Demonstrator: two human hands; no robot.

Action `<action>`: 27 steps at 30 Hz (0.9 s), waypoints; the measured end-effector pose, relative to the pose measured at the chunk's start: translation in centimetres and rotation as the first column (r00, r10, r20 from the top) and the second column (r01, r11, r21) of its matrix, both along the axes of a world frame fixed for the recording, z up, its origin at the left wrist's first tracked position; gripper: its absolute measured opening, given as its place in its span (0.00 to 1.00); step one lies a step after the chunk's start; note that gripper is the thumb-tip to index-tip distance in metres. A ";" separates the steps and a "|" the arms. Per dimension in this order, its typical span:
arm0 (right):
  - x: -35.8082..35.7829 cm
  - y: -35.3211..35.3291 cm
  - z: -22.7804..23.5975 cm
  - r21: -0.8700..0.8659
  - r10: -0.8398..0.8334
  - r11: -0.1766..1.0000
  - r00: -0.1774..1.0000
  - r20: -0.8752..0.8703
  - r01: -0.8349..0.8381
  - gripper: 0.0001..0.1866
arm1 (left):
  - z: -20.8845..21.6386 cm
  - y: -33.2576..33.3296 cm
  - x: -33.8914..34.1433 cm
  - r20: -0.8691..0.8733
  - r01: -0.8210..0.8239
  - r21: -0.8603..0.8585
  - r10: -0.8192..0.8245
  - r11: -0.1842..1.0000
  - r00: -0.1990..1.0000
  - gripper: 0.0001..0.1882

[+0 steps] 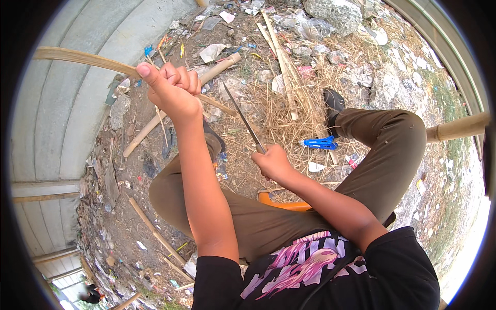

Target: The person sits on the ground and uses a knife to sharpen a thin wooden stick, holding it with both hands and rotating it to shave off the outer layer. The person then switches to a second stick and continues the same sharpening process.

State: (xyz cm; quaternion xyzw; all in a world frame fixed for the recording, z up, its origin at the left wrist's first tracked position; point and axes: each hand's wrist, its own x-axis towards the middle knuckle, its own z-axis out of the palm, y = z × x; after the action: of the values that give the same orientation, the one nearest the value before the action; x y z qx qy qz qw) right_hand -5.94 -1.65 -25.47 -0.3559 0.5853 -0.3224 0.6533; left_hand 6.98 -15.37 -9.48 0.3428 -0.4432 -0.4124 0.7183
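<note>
My left hand (175,93) is raised at the upper left, its fingers wrapped round a long split bamboo strip (85,56). One end of the strip reaches far out to the left; the other slants down to the right past my fist. In front of my body my right hand (274,163) grips a long, narrow knife (242,114) by its handle. Its dark blade points up and to the left, close to the strip's lower end. I cannot tell whether blade and strip touch.
A bamboo pole (147,135) lies beneath my left hand. Pale bamboo strips (283,62) and shavings (274,124) cover the ground ahead, with a blue object (319,143) near my right foot. Below me shows an orange seat (289,205). A grey panelled wall (82,108) stands at left.
</note>
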 end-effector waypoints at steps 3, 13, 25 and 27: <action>-1.4 -1.5 4.7 -0.361 -0.136 0.920 0.988 0.070 0.152 0.12 | -0.1 0.2 -0.5 0.033 0.022 -0.007 -0.022 1.000 0.999 0.39; -2.5 -1.9 0.1 0.210 -0.017 0.977 1.000 -0.019 0.020 0.15 | -0.4 0.4 1.9 0.010 0.363 0.033 -0.364 0.931 0.931 0.40; -2.7 -0.5 -2.7 0.217 -0.013 0.975 0.991 -0.131 0.041 0.15 | -0.4 1.0 0.6 -0.007 0.357 0.055 -0.357 0.932 0.934 0.40; -3.2 -1.9 -1.8 0.030 -0.086 0.995 0.981 -0.174 0.093 0.15 | -0.3 0.6 1.2 -0.014 0.362 0.046 -0.361 0.931 0.932 0.40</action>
State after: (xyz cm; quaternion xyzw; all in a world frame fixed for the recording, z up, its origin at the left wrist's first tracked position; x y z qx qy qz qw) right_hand -9.10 -3.53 -27.26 -0.3435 0.6609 -0.3083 0.5917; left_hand 8.16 -14.79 -9.74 0.2714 -0.4869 -0.5488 0.6230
